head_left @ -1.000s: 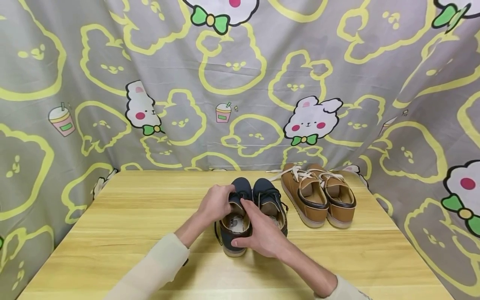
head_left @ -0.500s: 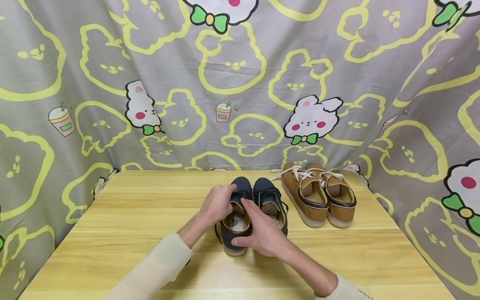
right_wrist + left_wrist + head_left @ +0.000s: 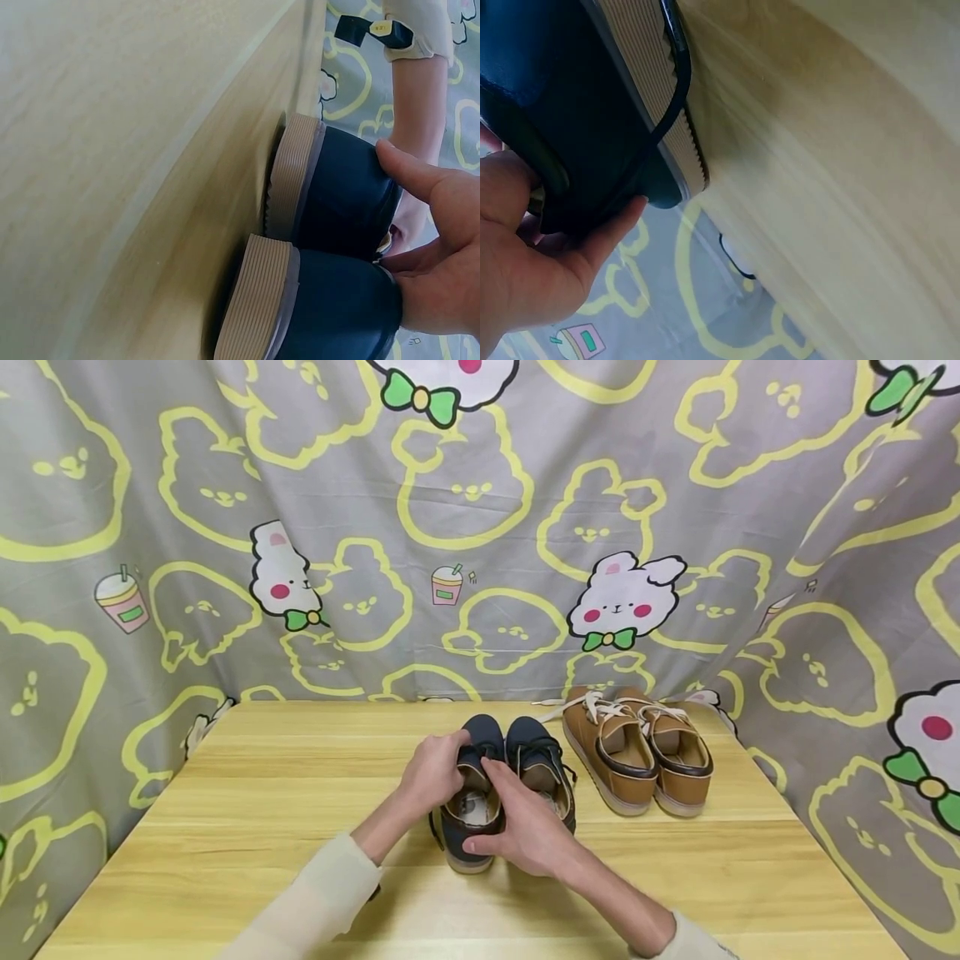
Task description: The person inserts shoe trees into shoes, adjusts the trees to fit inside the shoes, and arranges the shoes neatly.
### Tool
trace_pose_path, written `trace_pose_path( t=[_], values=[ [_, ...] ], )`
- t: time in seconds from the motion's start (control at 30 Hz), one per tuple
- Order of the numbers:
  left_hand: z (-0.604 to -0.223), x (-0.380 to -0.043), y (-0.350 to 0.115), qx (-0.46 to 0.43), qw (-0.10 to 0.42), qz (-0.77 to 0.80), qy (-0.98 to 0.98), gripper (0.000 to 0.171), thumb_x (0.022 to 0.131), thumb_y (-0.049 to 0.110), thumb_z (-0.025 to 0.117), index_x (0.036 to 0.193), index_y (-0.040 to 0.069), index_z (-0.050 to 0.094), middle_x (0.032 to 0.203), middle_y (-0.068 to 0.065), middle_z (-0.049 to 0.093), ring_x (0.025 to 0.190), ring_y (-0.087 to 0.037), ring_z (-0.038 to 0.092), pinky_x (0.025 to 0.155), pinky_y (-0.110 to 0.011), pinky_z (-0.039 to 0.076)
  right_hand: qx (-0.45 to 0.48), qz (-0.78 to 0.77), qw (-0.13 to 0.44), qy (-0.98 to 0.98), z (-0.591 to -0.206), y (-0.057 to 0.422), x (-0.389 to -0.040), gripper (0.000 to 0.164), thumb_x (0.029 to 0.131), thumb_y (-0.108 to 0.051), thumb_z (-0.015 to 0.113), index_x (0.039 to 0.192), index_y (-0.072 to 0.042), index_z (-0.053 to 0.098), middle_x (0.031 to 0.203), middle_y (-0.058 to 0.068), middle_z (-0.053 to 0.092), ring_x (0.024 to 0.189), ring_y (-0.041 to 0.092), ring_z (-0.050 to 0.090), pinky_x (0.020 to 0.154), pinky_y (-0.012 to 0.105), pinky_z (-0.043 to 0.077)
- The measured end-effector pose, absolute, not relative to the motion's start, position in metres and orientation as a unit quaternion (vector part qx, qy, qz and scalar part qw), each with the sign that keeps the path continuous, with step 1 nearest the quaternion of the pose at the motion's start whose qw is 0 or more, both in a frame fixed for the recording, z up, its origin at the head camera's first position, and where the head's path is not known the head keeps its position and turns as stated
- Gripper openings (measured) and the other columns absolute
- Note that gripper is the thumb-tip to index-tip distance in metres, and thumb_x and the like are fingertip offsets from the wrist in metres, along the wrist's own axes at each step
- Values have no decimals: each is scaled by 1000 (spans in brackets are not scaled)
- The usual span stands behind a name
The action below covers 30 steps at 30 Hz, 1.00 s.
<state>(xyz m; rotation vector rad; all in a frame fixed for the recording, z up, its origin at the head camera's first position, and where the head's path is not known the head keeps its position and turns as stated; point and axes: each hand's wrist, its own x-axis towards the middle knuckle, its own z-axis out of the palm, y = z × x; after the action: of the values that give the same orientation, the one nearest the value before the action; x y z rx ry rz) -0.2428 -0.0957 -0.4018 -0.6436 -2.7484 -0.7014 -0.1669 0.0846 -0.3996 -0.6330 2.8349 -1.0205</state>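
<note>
Two navy lace-up shoes stand side by side on the wooden table, toes away from me. My left hand (image 3: 433,766) grips the left navy shoe (image 3: 459,845) by its left side near the lacing; in the left wrist view its thumb lies along the dark upper (image 3: 570,142). My right hand (image 3: 534,828) holds the same shoe from the right, thumb at the heel and fingers reaching in between the two shoes. The right navy shoe (image 3: 531,732) is partly covered by that hand. A dark lace (image 3: 679,97) hangs down the left shoe's outer side.
A pair of brown shoes with white laces, the nearer-left one (image 3: 622,785) beside the other (image 3: 684,792), stands to the right at the back. A patterned grey curtain (image 3: 480,560) hangs behind the table (image 3: 300,793) and at both sides.
</note>
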Motion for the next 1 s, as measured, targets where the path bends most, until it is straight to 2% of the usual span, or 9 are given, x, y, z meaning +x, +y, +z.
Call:
trace_pose_path(
  t=[0.13, 0.3, 0.43, 0.73, 1.0],
  values=[
    [-401, -241, -100, -206, 73, -276, -936, 34, 78, -6, 74, 109, 7, 66, 95, -11, 73, 76, -20, 66, 62, -28, 50, -206, -330, 34, 920, -400, 85, -167, 107, 81, -45, 85, 162, -13, 24, 166, 12, 29, 143, 36, 44, 112, 54, 41],
    [-391, -239, -105, -167, -18, -308, -936, 42, 85, 7, 78, 125, 6, 65, 115, -15, 72, 95, -27, 68, 78, -38, 55, -206, -329, 34, 921, -400, 85, -168, 106, 81, -46, 85, 162, -14, 25, 166, 11, 30, 142, 36, 46, 111, 54, 42],
    [-384, -237, -106, -157, -63, -311, -935, 48, 91, 19, 77, 135, 6, 61, 126, -16, 68, 109, -30, 66, 88, -43, 54, -204, -329, 36, 921, -401, 85, -167, 106, 81, -47, 84, 162, -15, 25, 166, 11, 30, 142, 36, 45, 111, 55, 42],
    [-360, -227, -114, -152, -80, -307, -936, 59, 97, 32, 70, 147, 7, 52, 143, -19, 59, 133, -37, 56, 106, -53, 47, -204, -322, 28, 924, -401, 85, -167, 106, 80, -48, 84, 162, -15, 25, 165, 10, 31, 138, 36, 50, 108, 55, 45],
    [-343, -219, -123, -139, -49, -340, -929, 60, 99, 34, 66, 150, 9, 48, 145, -20, 56, 133, -40, 55, 104, -57, 48, -200, -326, 26, 924, -402, 85, -167, 107, 80, -48, 85, 162, -15, 26, 165, 12, 31, 138, 39, 50, 108, 56, 45]
  ],
)
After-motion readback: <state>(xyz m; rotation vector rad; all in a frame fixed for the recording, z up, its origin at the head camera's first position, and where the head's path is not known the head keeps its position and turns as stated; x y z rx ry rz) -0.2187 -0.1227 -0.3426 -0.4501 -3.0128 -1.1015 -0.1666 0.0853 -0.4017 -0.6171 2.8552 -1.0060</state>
